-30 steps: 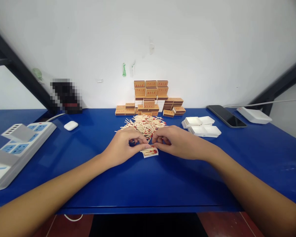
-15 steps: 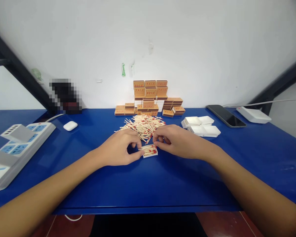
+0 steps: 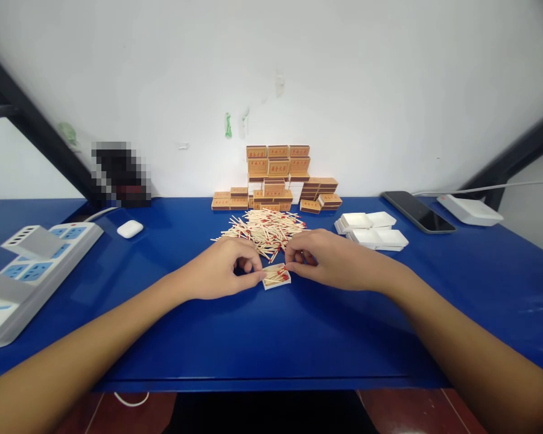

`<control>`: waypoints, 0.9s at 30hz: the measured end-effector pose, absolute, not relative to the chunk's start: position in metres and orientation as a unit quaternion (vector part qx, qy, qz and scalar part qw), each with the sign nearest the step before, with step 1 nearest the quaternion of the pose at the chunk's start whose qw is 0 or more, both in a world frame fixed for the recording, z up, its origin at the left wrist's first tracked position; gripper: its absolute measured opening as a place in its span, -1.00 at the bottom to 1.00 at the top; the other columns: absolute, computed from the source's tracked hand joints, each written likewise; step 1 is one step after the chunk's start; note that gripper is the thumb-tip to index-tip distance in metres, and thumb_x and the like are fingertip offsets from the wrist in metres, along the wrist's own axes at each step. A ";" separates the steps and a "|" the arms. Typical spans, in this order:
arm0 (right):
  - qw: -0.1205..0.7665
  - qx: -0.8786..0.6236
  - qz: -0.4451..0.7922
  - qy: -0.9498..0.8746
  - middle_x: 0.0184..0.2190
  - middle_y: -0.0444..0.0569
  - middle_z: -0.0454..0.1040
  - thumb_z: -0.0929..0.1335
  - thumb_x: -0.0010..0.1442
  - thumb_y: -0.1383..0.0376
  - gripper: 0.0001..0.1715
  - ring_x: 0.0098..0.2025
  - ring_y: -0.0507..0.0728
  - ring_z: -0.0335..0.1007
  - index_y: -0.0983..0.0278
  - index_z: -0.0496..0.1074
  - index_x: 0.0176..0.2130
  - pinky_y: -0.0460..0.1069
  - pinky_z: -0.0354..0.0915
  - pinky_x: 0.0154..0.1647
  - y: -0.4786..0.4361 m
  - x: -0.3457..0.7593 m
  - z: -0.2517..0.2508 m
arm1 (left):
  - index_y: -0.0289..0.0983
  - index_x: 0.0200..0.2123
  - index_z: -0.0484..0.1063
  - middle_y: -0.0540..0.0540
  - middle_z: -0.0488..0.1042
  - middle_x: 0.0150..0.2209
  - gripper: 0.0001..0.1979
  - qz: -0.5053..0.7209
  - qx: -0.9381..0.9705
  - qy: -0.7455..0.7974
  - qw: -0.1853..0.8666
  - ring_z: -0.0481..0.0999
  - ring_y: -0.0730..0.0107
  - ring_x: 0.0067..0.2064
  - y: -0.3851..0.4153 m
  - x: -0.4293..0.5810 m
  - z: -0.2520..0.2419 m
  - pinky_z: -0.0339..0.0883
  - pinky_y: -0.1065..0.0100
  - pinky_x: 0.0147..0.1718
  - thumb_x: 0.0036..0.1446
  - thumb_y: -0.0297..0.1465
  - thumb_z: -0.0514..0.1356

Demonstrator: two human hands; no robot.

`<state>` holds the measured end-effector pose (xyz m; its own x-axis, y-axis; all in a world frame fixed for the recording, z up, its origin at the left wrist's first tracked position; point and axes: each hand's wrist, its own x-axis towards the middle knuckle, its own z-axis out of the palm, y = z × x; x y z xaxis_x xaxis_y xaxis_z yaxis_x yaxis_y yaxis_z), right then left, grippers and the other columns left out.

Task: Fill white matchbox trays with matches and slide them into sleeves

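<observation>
At the centre of the frame, a small white tray [image 3: 278, 286] sits on the blue tabletop [image 3: 271, 343], a few loose matches [image 3: 275, 278] lying in it at a slant, red heads mostly to the right. The left hand [image 3: 226, 267] is at the tray's left end, thumb and forefinger drawn close together; whether they pinch match ends, the tray edge or nothing cannot be told. The right hand [image 3: 330, 260] is at the opposite end, fingertips at the red heads and remaining fingers curled; a firm grasp cannot be confirmed. Taking one end each appears to leave the tray's middle unobstructed and to steady the contents from both sides. A match heap [image 3: 266, 228] lies just behind the tray, presumably for short reach. Matchboxes [image 3: 278, 167] stand stacked against the wall, upper centre, likely to spare working space. Further white trays [image 3: 376, 239] are grouped right of centre, clear of the forearm. The phone [image 3: 419, 212], right, and power strip [image 3: 43, 268], far left, lie well apart from the hands, seemingly out of their way.
</observation>
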<state>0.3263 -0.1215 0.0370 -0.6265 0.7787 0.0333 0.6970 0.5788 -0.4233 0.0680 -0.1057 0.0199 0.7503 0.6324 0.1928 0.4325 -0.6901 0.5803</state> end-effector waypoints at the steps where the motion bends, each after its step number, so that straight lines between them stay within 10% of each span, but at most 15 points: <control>1: 0.112 -0.416 0.192 -0.882 -0.43 -0.12 0.46 0.37 0.32 0.30 -0.81 -0.39 0.07 0.27 0.23 0.43 -0.38 0.00 0.11 -0.34 -0.122 0.326 0.037 | -0.24 -0.40 0.58 0.03 0.45 -0.46 -0.87 0.199 0.896 0.299 0.260 0.39 0.48 -0.42 -0.106 0.068 0.020 0.25 0.39 -0.43 0.22 -0.38 0.30; 27: 0.114 -0.399 0.222 -0.883 -0.39 -0.12 0.49 0.40 0.26 0.33 -0.96 -0.38 0.06 0.32 0.22 0.52 -0.27 -0.03 0.15 -0.36 -0.125 0.325 0.035 | -0.21 -0.25 0.60 0.00 0.46 -0.39 -0.83 0.238 0.909 0.284 0.189 0.44 0.37 -0.31 -0.113 0.074 0.010 0.31 0.30 -0.27 0.25 -0.23 0.34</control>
